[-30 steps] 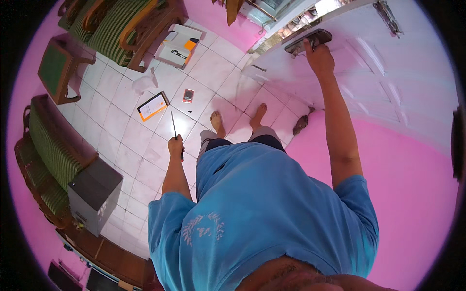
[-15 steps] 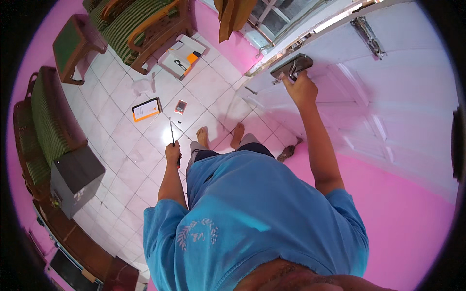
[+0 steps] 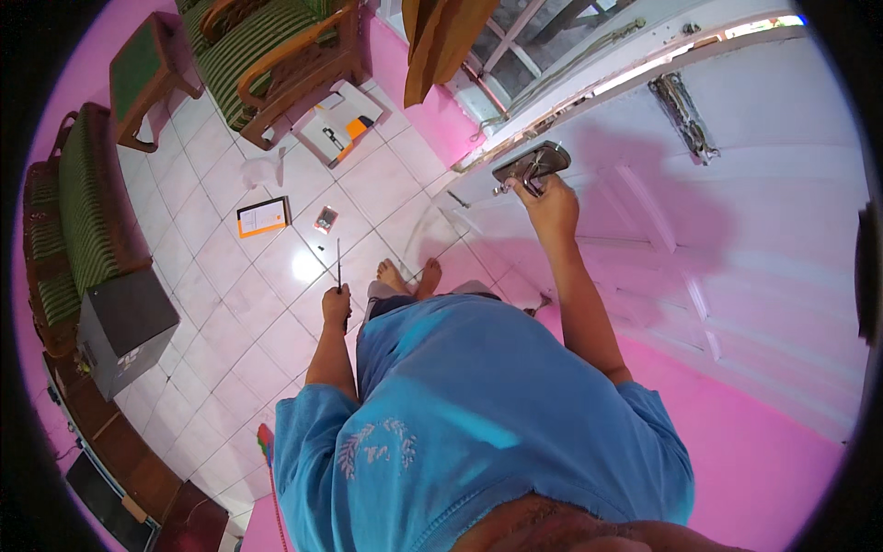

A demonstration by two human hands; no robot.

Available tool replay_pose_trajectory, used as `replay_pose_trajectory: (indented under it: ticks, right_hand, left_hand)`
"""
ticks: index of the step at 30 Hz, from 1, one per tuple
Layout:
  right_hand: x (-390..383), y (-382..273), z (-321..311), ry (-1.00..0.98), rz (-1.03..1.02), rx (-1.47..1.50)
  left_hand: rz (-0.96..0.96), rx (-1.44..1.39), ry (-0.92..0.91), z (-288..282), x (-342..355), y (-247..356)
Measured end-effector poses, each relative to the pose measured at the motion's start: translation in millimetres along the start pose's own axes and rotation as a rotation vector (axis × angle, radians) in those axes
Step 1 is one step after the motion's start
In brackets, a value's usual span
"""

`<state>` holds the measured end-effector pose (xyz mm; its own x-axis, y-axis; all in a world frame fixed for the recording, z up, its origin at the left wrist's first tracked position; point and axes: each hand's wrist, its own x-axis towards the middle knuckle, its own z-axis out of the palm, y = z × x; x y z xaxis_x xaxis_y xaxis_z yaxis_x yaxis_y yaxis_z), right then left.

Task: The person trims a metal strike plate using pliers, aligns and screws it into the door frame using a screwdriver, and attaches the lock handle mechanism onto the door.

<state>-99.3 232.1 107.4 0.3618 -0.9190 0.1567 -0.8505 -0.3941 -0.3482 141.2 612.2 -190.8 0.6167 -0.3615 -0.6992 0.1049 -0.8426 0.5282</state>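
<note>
My right hand (image 3: 555, 207) is closed around a dark metal door handle with a long backplate (image 3: 544, 161). The handle is in front of the pale white panelled door (image 3: 773, 198). Whether its plate touches the door, I cannot tell. My left hand (image 3: 337, 304) is lower, in front of my left side, wrapped around the grip of a screwdriver. The long thin shaft of the screwdriver (image 3: 338, 262) points away from me over the tiles. Most of its grip is hidden by my fingers. A worn metal bolt (image 3: 683, 120) is fixed on the door.
On the tiled floor lie an orange and white box (image 3: 263, 217), a small packet (image 3: 325, 219), a clear plastic bag (image 3: 264, 170) and an opened carton (image 3: 336, 124). Wooden seats with green striped cushions (image 3: 87, 202) and a dark grey box (image 3: 129, 331) line the left. A window (image 3: 543, 41) is beyond.
My right hand and the door handle have shifted toward me and slightly left in the picture. The whole view has shifted too, with the door bolt lower now. Both hands keep their hold.
</note>
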Motion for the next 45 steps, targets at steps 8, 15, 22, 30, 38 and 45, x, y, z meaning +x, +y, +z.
replay_pose_trajectory:
  ticks: [8,15,22,30,38,45]
  right_hand:
    - [66,30,9,0.113,0.203,0.059]
    - [100,73,52,0.376,0.22,0.313]
    - [128,87,54,0.44,0.265,0.358]
    - [139,113,65,0.489,0.243,0.298]
    - [135,102,35,0.382,0.195,0.054]
    - [140,91,-25,-0.086,0.124,-0.059]
  left_hand:
    - [0.008,-0.117,0.018,-7,35,26]
    - [-0.026,-0.161,0.057,-18,36,27]
    - [-0.093,-0.16,0.058,-10,19,-7]
    - [-0.204,-0.225,0.142,17,2,2]
    - [0.054,-0.046,0.053,49,8,87]
    - [0.143,-0.134,0.039,61,0,109]
